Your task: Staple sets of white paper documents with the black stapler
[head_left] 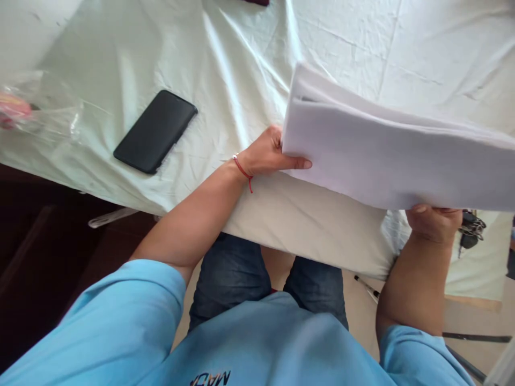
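A thick stack of white paper (386, 155) is held up over the right part of the cloth-covered table (322, 220), its sheets slightly parted along the far edge. My left hand (273, 153) grips its left end, thumb on top and the other fingers hidden beneath. Around that wrist is a red string bracelet (243, 169). My right hand (435, 221) is closed on the near edge of the stack, fingers partly out of sight. Right beside my right hand lies a bunch of keys (471, 228).
A black phone (156, 131) lies on the cloth at the left. Farther left is a clear plastic bag (52, 110) with something red and pink. A dark red object (257, 1) shows at the top edge. The table's near edge runs above my legs.
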{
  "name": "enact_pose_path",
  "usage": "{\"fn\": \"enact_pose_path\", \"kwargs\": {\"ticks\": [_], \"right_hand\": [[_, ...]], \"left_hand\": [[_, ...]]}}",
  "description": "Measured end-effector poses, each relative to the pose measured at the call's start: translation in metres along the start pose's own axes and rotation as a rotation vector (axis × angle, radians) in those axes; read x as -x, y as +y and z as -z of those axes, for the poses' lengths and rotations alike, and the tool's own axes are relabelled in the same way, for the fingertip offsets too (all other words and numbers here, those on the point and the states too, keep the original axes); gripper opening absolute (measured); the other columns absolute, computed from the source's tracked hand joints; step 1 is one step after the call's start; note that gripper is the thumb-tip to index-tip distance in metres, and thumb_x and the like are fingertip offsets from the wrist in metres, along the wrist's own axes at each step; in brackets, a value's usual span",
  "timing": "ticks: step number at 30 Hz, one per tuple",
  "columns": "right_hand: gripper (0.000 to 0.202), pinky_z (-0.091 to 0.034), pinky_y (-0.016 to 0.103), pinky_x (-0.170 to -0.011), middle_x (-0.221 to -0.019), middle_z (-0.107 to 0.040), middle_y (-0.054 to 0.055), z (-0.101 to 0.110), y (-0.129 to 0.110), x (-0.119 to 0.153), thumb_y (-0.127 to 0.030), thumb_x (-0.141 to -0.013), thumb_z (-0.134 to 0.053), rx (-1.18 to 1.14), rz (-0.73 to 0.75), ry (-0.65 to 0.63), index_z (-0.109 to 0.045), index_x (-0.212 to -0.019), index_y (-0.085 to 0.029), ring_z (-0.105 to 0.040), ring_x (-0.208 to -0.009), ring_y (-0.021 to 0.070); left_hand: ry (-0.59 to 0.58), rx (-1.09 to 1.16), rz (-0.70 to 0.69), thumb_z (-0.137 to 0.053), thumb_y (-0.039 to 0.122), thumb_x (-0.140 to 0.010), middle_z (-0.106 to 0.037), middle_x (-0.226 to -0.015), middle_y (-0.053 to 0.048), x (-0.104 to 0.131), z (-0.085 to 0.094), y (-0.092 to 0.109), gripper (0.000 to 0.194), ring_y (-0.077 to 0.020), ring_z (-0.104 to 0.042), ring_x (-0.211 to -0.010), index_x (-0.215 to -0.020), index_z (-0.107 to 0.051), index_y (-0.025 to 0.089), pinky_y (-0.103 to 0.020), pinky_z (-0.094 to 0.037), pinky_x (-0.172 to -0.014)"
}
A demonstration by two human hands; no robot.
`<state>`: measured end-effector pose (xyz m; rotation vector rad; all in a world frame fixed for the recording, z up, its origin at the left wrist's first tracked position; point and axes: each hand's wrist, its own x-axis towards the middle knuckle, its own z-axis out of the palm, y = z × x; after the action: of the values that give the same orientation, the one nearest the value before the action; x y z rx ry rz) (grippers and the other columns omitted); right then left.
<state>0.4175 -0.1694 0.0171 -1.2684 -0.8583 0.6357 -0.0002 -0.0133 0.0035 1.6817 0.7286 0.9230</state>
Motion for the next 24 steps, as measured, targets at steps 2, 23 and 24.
{"fn": "enact_pose_path", "kwargs": {"ticks": [2, 23, 24], "right_hand": [[0.086, -0.074, 0.061, -0.114, -0.138, -0.091, 0.003, 0.004, 0.001, 0.002, -0.039, -0.025, -0.114, 0.051, -0.021, 0.016, -0.085, -0.105, -0.032, -0.082, -0.14, 0.0397], [0.072, -0.077, 0.05, -0.11, -0.113, -0.093, 0.007, -0.021, -0.003, 0.005, -0.062, -0.041, -0.122, 0.01, -0.041, 0.09, -0.081, -0.088, -0.026, -0.089, -0.12, 0.0311], [0.069, -0.078, 0.048, -0.106, -0.107, -0.093, 0.006, -0.023, -0.003, 0.004, -0.063, -0.043, -0.122, 0.029, -0.037, 0.105, -0.081, -0.085, -0.025, -0.089, -0.112, 0.0291]], "left_hand": [[-0.097, 0.044, 0.015, -0.108, 0.086, -0.077, -0.079, -0.109, -0.006, 0.0, 0.0, -0.002, 0.078, -0.0358, -0.085, -0.117, -0.114, -0.083, 0.022, -0.056, -0.076, -0.097], [-0.147, 0.073, 0.154, -0.104, 0.077, -0.089, -0.091, -0.12, -0.011, -0.001, -0.007, 0.002, 0.068, -0.0396, -0.089, -0.124, -0.12, -0.089, 0.019, -0.06, -0.08, -0.11], [-0.158, 0.08, 0.176, -0.103, 0.077, -0.09, -0.091, -0.118, -0.011, -0.001, -0.007, 0.002, 0.068, -0.0392, -0.09, -0.121, -0.12, -0.089, 0.019, -0.058, -0.081, -0.107]]}}
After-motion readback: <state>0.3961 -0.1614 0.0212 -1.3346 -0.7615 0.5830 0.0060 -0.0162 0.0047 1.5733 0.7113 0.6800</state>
